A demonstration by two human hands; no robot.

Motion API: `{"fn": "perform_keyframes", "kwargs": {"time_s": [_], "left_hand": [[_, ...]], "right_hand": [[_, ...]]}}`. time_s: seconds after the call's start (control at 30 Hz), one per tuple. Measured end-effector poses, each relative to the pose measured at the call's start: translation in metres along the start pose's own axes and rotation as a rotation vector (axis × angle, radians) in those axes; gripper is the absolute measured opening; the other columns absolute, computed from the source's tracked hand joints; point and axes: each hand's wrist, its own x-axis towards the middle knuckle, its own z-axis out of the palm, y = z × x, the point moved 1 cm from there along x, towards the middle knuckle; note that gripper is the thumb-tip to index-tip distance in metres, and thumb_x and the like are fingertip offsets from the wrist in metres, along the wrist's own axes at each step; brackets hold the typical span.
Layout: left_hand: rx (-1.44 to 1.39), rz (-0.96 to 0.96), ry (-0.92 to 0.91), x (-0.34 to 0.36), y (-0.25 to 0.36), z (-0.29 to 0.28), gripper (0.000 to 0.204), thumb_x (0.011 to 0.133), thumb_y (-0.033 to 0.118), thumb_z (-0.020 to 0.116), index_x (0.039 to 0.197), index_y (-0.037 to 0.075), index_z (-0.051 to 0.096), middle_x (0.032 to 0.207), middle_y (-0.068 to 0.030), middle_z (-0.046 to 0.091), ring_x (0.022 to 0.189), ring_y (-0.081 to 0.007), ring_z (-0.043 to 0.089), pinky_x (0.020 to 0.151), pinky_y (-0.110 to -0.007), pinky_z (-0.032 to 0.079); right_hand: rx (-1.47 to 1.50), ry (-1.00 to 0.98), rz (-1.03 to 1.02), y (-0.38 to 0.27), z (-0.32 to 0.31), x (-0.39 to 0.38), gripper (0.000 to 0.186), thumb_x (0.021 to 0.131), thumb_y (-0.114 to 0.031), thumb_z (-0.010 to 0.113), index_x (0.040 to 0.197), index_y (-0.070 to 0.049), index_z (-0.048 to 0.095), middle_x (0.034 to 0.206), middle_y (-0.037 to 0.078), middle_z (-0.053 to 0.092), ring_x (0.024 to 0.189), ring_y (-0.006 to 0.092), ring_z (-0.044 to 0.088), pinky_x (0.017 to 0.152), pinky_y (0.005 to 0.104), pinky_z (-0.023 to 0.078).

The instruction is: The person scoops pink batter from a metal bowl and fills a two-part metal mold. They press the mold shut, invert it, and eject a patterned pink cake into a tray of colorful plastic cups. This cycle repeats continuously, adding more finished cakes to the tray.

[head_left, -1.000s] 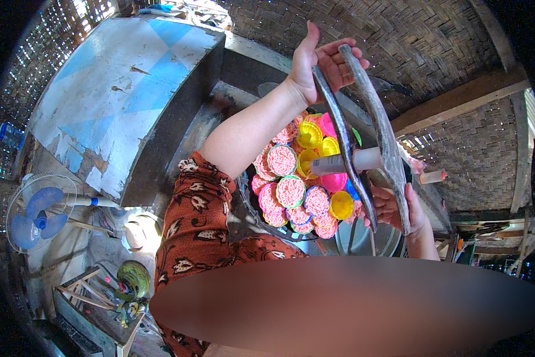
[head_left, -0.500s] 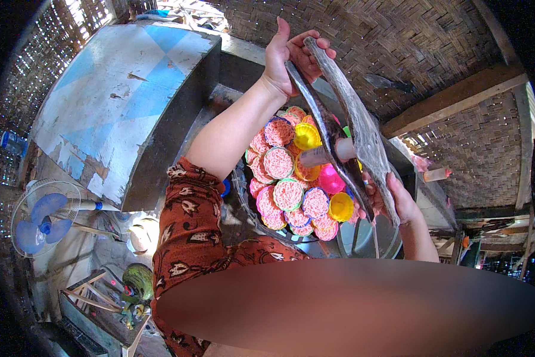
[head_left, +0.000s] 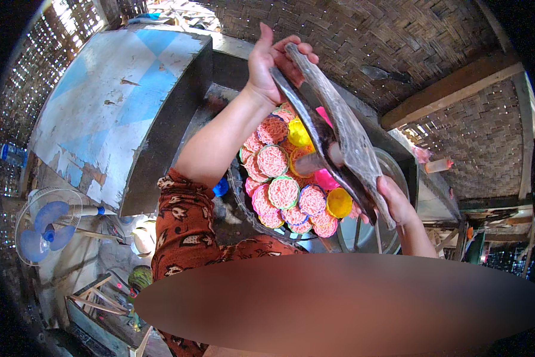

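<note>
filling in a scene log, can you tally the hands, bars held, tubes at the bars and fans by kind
Hands: 2 (left hand, right hand)
Bars held: 2 (grey bar, dark bar)
Tube: 1
Fan: 1
Total: 6

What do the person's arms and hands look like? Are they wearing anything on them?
The left hand and right hand are bare, with no gloves, and no watch or bracelet shows. The left sleeve is rusty red-brown, with pale leafy shapes and dark markings, and ends near the elbow. The right sleeve can't be seen.
</note>
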Motion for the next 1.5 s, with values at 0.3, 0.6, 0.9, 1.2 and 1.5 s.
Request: {"fn": "perform_keyframes", "kwargs": {"time_s": [0.3, 0.6, 0.9, 1.2, 1.5], "left_hand": [[0.057, -0.02, 0.007, 0.001, -0.005, -0.002, 0.047, 0.076, 0.062, 0.051, 0.077, 0.015, 0.052, 0.076, -0.0011, 0.052, 0.079, -0.0228, 0.055, 0.054, -0.037, 0.045], [0.16, 0.178, 0.058, 0.002, 0.02, 0.057, 0.067, 0.08, 0.065, 0.038, 0.112, 0.008, 0.051, 0.079, -0.0054, 0.054, 0.078, -0.0245, 0.054, 0.073, -0.04, 0.045], [-0.117, -0.008, -0.442, 0.036, 0.029, 0.072, 0.071, 0.082, 0.066, 0.028, 0.119, 0.01, 0.05, 0.081, -0.0088, 0.061, 0.096, -0.0308, 0.056, 0.091, -0.045, 0.039], [-0.025, 0.138, -0.055, 0.035, 0.016, 0.0, 0.061, 0.082, 0.061, 0.041, 0.109, 0.008, 0.053, 0.06, -0.0009, 0.047, 0.063, -0.0188, 0.049, 0.074, -0.039, 0.042], [-0.002, 0.205, 0.091, 0.021, 0.032, -0.02, 0.049, 0.082, 0.057, 0.044, 0.092, 0.01, 0.056, 0.055, 0.002, 0.043, 0.055, -0.0161, 0.046, 0.063, -0.036, 0.041]], "right_hand": [[-0.078, 0.056, -0.03, -0.008, 0.002, -0.008, 0.073, 0.077, -0.059, 0.05, 0.12, 0.0, 0.039, 0.075, 0.011, 0.056, 0.052, 0.016, 0.056, 0.044, 0.0257, 0.045], [0.119, -0.026, -0.094, -0.01, 0.008, -0.015, 0.08, 0.076, -0.069, 0.039, 0.124, -0.004, 0.039, 0.085, 0.019, 0.058, 0.067, 0.0231, 0.06, 0.054, 0.0307, 0.05], [0.091, 0.053, -0.086, -0.043, -0.016, 0.0, 0.066, 0.087, -0.057, 0.03, 0.116, 0.0, 0.046, 0.085, 0.016, 0.061, 0.059, 0.0195, 0.061, 0.053, 0.0291, 0.051], [-0.076, 0.223, 0.17, -0.049, -0.02, 0.036, 0.055, 0.09, -0.053, 0.032, 0.101, -0.005, 0.056, 0.072, 0.008, 0.062, 0.057, 0.0148, 0.059, 0.051, 0.0264, 0.049], [-0.123, 0.169, 0.172, -0.037, -0.012, 0.057, 0.055, 0.088, -0.055, 0.036, 0.105, -0.007, 0.055, 0.069, 0.005, 0.061, 0.048, 0.0114, 0.056, 0.039, 0.022, 0.044]]}}
